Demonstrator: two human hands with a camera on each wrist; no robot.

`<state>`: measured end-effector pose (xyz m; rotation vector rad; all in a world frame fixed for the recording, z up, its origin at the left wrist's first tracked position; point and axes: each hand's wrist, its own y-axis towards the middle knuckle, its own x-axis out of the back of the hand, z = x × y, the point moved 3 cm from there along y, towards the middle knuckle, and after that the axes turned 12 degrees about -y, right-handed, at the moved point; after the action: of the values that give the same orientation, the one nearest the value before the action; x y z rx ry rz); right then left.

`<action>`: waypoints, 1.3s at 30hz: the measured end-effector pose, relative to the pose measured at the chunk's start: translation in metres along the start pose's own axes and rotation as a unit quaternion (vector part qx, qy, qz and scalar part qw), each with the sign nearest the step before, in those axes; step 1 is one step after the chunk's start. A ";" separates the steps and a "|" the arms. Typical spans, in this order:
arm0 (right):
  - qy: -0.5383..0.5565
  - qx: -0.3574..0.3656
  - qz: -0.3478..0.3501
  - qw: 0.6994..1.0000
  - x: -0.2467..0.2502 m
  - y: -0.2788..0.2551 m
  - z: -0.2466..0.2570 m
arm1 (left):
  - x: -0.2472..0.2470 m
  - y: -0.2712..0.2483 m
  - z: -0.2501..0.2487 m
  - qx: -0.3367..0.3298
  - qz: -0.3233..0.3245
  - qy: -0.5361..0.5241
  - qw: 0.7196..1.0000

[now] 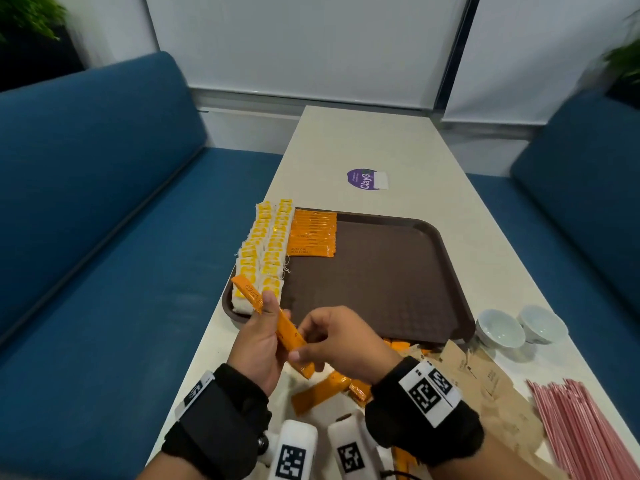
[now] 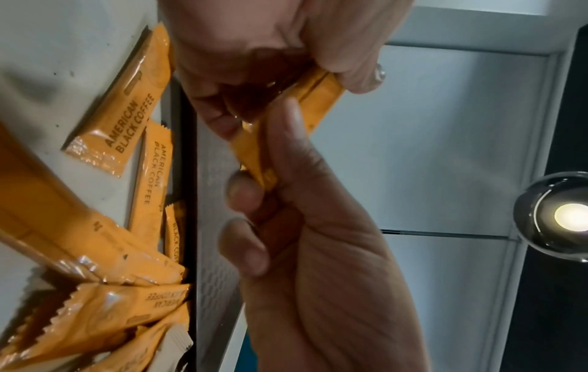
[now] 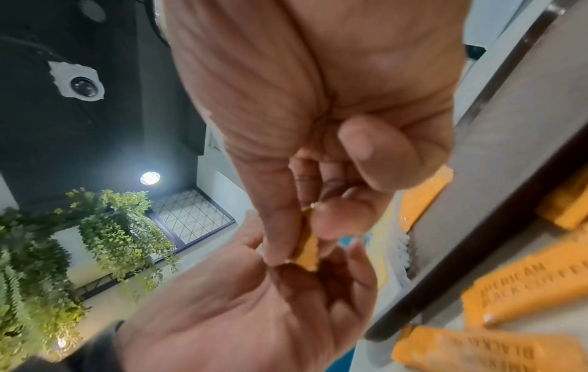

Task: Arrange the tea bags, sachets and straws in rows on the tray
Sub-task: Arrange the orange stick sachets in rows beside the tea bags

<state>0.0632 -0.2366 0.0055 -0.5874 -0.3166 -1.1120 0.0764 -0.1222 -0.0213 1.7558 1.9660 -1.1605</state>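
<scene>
Head view: both hands, left [image 1: 258, 344] and right [image 1: 341, 344], fingers pinched around slim glossy orange sachets [image 1: 291, 336].

left hand [image 1: 258, 344] gripping, right hand [image 1: 341, 344] pinching, close together

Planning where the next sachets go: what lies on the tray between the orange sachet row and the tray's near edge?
Nothing: in the head view, the tray is bare from the orange sachet row to its near edge.

Long pale table [image 1: 363, 140]; on it brown tray [image 1: 398, 271]; loose orange sachets [image 1: 322, 393]; pink straws [image 1: 581, 424]; two white cups [image 1: 519, 329]; purple sticker [image 1: 363, 180].
</scene>
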 end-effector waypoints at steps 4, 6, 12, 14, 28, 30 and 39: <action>-0.096 0.027 -0.193 0.976 0.022 -0.007 0.000 | 0.004 -0.002 -0.006 -0.011 0.016 -0.003 1.000; -0.174 0.082 -0.304 0.933 0.033 -0.013 0.003 | 0.006 -0.002 -0.010 -0.005 0.019 -0.012 1.000; -0.230 0.231 -0.463 0.825 0.041 -0.020 0.000 | 0.009 -0.008 -0.017 0.009 0.060 0.049 0.997; -0.215 0.241 -0.462 0.826 0.037 -0.018 -0.001 | 0.011 -0.007 -0.017 0.005 0.076 0.083 0.994; -0.037 0.238 -0.330 0.913 0.030 0.005 -0.013 | -0.008 -0.012 -0.011 0.050 0.111 0.133 0.984; -0.028 0.238 -0.314 0.919 0.027 0.008 -0.012 | -0.011 -0.010 -0.008 0.060 0.106 0.126 0.984; 0.113 0.059 -0.136 0.983 0.024 0.010 -0.010 | -0.010 0.005 -0.013 -0.041 0.043 0.073 0.996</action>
<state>0.0823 -0.2571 0.0074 -0.3129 -0.2687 -1.3989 0.0872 -0.1200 -0.0082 1.9105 1.9665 -0.9338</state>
